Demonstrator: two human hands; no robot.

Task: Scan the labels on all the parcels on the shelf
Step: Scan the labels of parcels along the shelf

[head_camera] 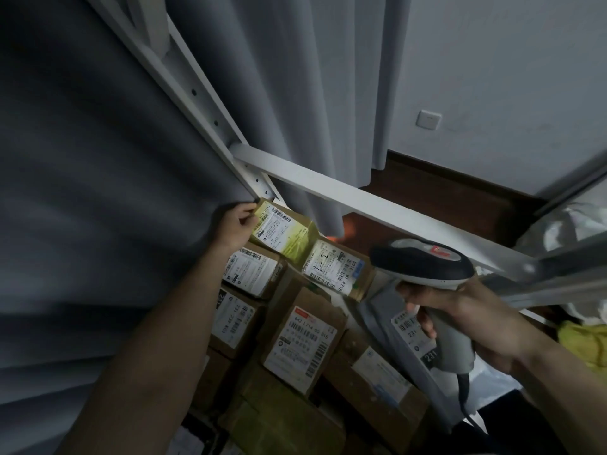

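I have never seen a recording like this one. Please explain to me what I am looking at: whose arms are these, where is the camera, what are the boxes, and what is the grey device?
There is no machine here. The one picture comes from a wide-angle camera worn on a person's head, looking forward and down, so you see that person's own two bare arms.

The right hand grips a grey handheld barcode scanner by its handle, with its head pointing toward the parcels.

The left hand reaches to the far corner and holds the edge of a yellow-green labelled parcel.

Below lie more cardboard parcels, each with a white printed label, for example one with a red stripe. They sit inside a white metal shelf frame. Behind it hangs a grey curtain.
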